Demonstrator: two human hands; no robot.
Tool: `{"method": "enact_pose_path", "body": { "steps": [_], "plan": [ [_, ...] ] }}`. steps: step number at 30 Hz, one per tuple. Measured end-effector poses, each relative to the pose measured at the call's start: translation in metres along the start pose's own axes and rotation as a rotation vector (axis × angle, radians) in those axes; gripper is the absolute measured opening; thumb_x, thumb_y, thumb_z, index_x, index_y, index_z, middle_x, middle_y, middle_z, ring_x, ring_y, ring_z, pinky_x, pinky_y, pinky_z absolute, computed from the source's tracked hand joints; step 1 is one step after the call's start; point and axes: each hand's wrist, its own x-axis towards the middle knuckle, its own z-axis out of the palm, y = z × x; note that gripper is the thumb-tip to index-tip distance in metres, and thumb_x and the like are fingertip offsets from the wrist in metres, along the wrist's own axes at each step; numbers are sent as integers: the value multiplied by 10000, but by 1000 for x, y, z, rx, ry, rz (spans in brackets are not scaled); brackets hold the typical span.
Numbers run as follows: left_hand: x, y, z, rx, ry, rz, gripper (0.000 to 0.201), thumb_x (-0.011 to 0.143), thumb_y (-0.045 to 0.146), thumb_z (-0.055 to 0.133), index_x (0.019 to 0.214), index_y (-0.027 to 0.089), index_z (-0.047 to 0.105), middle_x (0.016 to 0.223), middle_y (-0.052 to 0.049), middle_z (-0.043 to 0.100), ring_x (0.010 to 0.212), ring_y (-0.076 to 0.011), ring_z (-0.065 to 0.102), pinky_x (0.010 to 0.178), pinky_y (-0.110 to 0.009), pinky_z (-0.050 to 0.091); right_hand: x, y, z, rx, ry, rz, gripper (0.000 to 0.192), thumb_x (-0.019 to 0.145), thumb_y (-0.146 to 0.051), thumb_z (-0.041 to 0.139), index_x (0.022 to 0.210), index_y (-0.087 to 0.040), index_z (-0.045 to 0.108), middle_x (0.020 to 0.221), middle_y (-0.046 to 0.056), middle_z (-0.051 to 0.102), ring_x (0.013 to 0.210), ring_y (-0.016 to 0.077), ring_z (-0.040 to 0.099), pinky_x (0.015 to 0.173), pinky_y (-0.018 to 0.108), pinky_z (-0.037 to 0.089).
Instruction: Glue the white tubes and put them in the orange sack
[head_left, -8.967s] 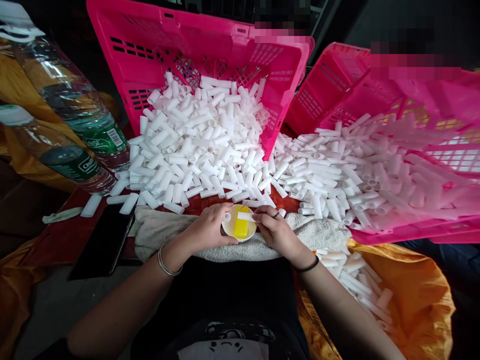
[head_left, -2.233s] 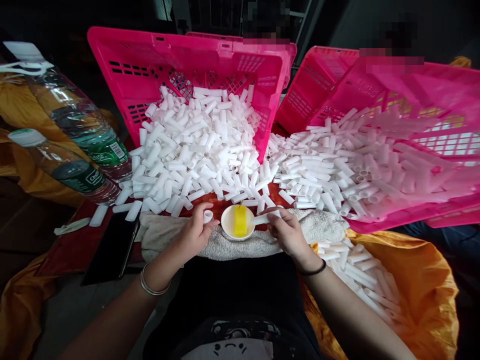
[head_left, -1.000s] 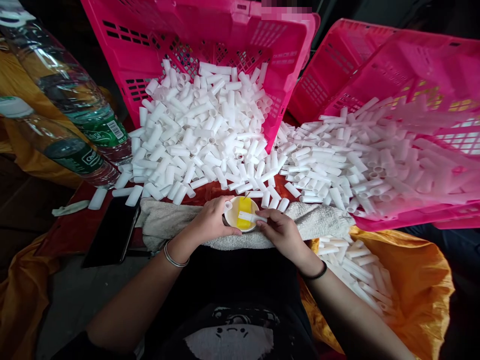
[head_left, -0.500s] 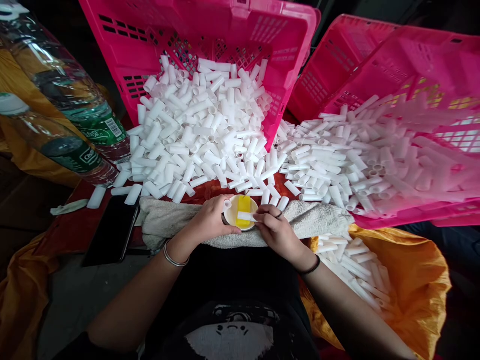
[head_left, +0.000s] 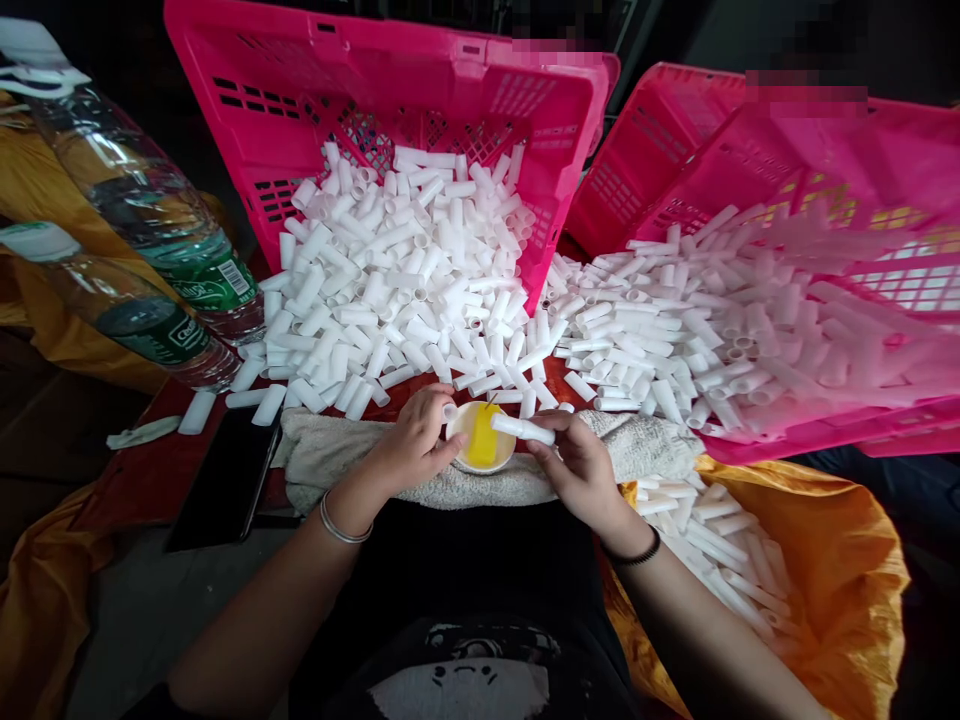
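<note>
My left hand [head_left: 412,445] pinches a short white cap [head_left: 449,411] at the left rim of a small white dish [head_left: 465,430] with a yellow sponge in it. My right hand [head_left: 581,468] holds a longer white tube [head_left: 523,429] level, its left end over the dish's right rim. The dish rests on a grey towel [head_left: 645,450] across my lap. Beyond it, a pile of short white tubes [head_left: 397,290] spills from a tipped pink crate [head_left: 375,110], and a second pile of white tubes [head_left: 675,320] spills from the right pink crate [head_left: 862,200].
Two water bottles [head_left: 157,240] lie tilted at the left. A black phone [head_left: 225,475] rests on the red surface beside the towel. An orange bag [head_left: 825,570] at my right holds several long white tubes [head_left: 720,550]. More orange cloth lies at the far left.
Half a second ago the tube's end lay over the sponge; my right hand has now drawn it a little right and up. My left hand stays at the dish's left rim with the cap.
</note>
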Motion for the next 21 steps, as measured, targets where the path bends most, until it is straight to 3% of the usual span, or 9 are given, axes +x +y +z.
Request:
{"method": "enact_pose_path", "body": {
  "steps": [1,3,7,12,14,16,19,21],
  "plan": [
    [1,3,-3,19,-17,14,185,943,298,515,1087,183,513,1158,-145,613,1107,-285,605,963,-468,507,2,-6,-2,62,7,66,157,933,-327,610,1055,-236,573,946,58,673,831,180,661,707,319,578],
    [3,13,-9,65,-60,69,200,998,263,411,1145,186,522,1033,-101,646,953,-243,642,855,-404,547,5,-17,-5,151,-25,150,193,941,-373,597,1074,-234,585,916,46,674,758,161,645,654,294,557],
    [6,36,-18,250,-23,226,255,1000,294,481,1208,169,556,1020,-103,656,946,-253,633,837,-395,549,8,-32,-7,158,-103,194,242,921,-404,622,1081,-224,625,946,59,682,778,170,630,666,301,531],
    [3,58,-18,325,-57,205,239,1006,315,457,1107,162,611,948,-101,651,867,-250,638,792,-409,553,15,-47,-7,106,-226,275,257,938,-439,563,995,-200,637,802,32,658,667,150,588,593,275,499],
    [-1,67,-14,239,-74,163,238,1004,326,452,1106,166,595,959,-103,650,883,-254,635,788,-399,541,19,-51,-7,26,-235,226,250,960,-422,520,906,-199,617,729,13,625,629,136,564,570,259,472],
    [-5,78,-10,74,-112,94,195,992,314,449,1038,178,583,912,-81,646,834,-233,622,740,-359,516,19,-54,-5,-122,-153,79,288,980,-377,469,762,-209,552,642,-2,564,575,124,517,552,260,433],
    [-12,97,-2,-265,-211,-119,167,955,305,478,835,198,521,762,-15,592,679,-164,546,617,-284,425,10,-57,-5,-280,-26,-129,341,988,-271,419,650,-227,426,542,-24,470,481,108,436,506,272,374],
    [-16,107,1,-472,-311,-252,197,937,328,503,789,199,490,729,11,541,654,-139,494,592,-265,376,-1,-59,-9,-298,-22,-202,305,976,-199,421,673,-230,437,539,-26,486,476,111,459,494,272,381]
  ]
}}
